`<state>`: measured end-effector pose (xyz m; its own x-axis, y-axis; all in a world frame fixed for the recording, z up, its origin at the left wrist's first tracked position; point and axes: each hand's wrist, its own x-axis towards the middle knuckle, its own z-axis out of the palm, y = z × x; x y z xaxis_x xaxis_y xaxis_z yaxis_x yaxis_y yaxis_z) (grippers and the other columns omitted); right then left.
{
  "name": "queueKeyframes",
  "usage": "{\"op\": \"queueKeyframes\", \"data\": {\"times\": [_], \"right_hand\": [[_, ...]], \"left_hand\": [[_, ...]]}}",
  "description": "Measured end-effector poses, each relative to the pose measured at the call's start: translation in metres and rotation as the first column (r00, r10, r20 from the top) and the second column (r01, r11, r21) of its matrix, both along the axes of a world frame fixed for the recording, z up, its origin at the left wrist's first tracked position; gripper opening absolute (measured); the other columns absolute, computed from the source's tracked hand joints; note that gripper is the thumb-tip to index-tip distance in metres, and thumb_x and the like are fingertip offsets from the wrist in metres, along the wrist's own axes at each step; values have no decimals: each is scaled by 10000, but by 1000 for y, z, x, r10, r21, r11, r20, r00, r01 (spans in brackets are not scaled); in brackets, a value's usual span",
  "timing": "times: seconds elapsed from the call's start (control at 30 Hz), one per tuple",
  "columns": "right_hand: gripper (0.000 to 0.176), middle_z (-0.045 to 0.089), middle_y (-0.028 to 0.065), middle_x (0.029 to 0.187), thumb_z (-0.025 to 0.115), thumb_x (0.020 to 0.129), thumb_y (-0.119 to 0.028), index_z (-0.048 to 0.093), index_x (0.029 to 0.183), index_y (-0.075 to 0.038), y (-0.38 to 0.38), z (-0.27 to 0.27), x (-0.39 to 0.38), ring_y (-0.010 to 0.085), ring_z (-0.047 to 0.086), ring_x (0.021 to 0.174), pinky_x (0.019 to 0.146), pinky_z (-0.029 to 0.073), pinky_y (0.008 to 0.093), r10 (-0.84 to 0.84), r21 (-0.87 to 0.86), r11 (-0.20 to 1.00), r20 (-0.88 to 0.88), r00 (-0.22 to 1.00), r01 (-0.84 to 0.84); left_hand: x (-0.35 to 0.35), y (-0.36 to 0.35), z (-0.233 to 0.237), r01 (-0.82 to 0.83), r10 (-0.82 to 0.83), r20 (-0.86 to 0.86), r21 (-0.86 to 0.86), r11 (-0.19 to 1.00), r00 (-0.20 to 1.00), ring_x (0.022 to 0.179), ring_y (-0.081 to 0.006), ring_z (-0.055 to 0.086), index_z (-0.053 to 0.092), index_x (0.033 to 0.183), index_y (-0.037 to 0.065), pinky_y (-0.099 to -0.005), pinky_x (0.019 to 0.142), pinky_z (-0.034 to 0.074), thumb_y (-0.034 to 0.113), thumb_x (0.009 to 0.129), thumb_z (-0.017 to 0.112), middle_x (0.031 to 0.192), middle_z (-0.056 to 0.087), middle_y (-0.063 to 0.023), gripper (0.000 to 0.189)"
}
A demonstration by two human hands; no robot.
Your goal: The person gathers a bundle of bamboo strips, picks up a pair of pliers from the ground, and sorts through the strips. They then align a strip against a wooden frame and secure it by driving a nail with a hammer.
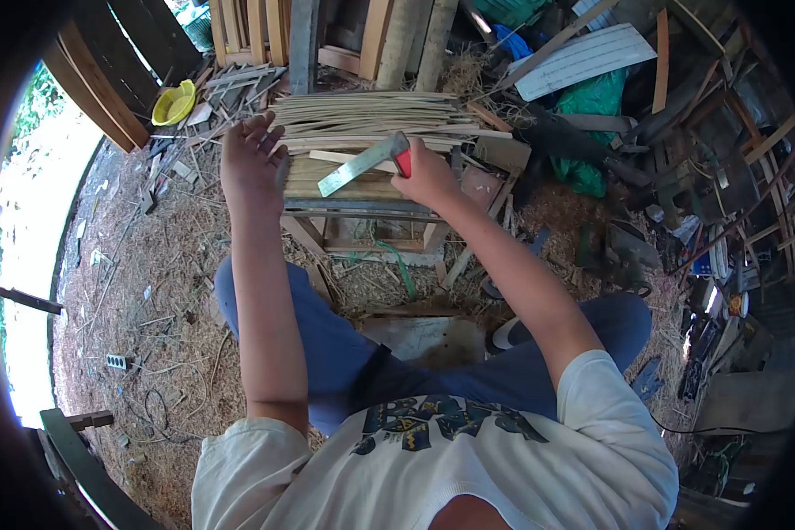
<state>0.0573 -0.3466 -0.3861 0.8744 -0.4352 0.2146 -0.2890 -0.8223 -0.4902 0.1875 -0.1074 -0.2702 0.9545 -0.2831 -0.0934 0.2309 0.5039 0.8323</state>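
Observation:
My right hand (pixel 428 177) is wrapped round the red handle of a wide-bladed knife (pixel 359 166), whose flat metal blade points left and slightly down over the bench. Beneath the blade, thin pale wood strips (pixel 371 115) lie side by side across a low wooden bench (pixel 353 214). A lighter strip (pixel 340 157) rests on top of them, partly behind the blade. My left hand (pixel 254 159) is raised at the left end of the strips, with its fingers apart and slightly curled, and nothing shows in it.
A yellow basin (pixel 174 103) stands at the upper left near scrap wood. White board (pixel 583 60), green plastic (pixel 583 181) and piled wood are at the right. Upright planks (pixel 302 44) stand behind the bench. Shavings cover the ground (pixel 150 291). My bent legs flank the bench's near side.

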Motion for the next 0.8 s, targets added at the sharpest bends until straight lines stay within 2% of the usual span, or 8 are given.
{"op": "queueKeyframes", "data": {"times": [0.07, 0.17, 0.3, 0.37, 0.47, 0.6, 0.7, 0.8], "right_hand": [[526, 684, 276, 949, 759, 798, -276, 473, 1109, 37, 2, 18, -10, 455, 684, 924, 803, 553, 526, 4, 29, 1000, 35, 999, -5], [586, 688, 270, 992, 744, 826, -307, 467, 1243, -1, -11, 38, -32, 454, 681, 946, 795, 547, 511, -62, 101, 993, -34, 997, 65], [493, 697, 210, 1007, 753, 876, -251, 502, 1226, -11, -61, 34, -78, 357, 705, 975, 822, 532, 442, -117, 215, 975, 304, 945, 52], [462, 679, 195, 987, 754, 873, -234, 502, 1174, 9, -90, 32, -96, 329, 687, 933, 813, 524, 423, -242, 284, 950, 404, 882, 131], [417, 652, 151, 1011, 753, 875, -175, 504, 1143, 24, -122, 28, -126, 240, 643, 906, 830, 505, 382, -404, 401, 896, 559, 724, 191], [460, 612, 121, 1118, 748, 871, -107, 472, 1220, 9, -154, -7, -169, 184, 586, 968, 892, 478, 355, -680, 608, 723, 543, 493, 327], [454, 558, 57, 1065, 765, 862, -76, 473, 1208, -39, -188, -82, -192, 171, 564, 964, 902, 462, 351, -785, 720, 616, 597, 167, 320], [518, 559, 77, 1119, 781, 826, -70, 465, 1235, -28, -201, -162, -222, 182, 569, 990, 913, 467, 371, -910, 789, 384, 410, 55, 480]], "left_hand": [[3, -5, -7, 9, -9, 16, -1, 1000, 1000, 1141, -239, 617, 597, 1174, 61, -403, 958, 453, 356, 1068, 411, 1289, 671, -93, 364], [7, -11, -15, 53, -52, 12, -54, 997, 999, 1143, -223, 599, 608, 1106, 110, -385, 942, 414, 334, 1049, 447, 1269, 678, -60, 282], [9, -22, -17, 94, -94, 6, -31, 995, 996, 1113, -230, 611, 585, 1062, 107, -379, 917, 431, 324, 1044, 457, 1262, 677, -91, 252], [5, -33, -18, 108, -108, 1, -2, 994, 994, 1097, -229, 610, 571, 1049, 107, -386, 912, 440, 331, 1045, 444, 1272, 669, -97, 257], [9, -48, -23, 156, -156, -6, 20, 988, 988, 1080, -232, 608, 574, 1055, 106, -393, 921, 440, 340, 1042, 441, 1285, 661, -94, 269], [-8, -67, -18, 188, -188, -3, 68, 980, 982, 1103, -234, 591, 594, 1092, 96, -394, 941, 432, 353, 1038, 454, 1277, 655, -91, 298], [-13, -71, -25, 280, -283, 48, 55, 958, 958, 1116, -233, 584, 604, 1125, 90, -392, 944, 433, 365, 1043, 454, 1282, 648, -96, 324], [-33, -71, -16, 322, -331, 85, 103, 941, 940, 1113, -234, 585, 613, 1157, 79, -387, 949, 433, 383, 1065, 437, 1285, 642, -103, 363]]}}
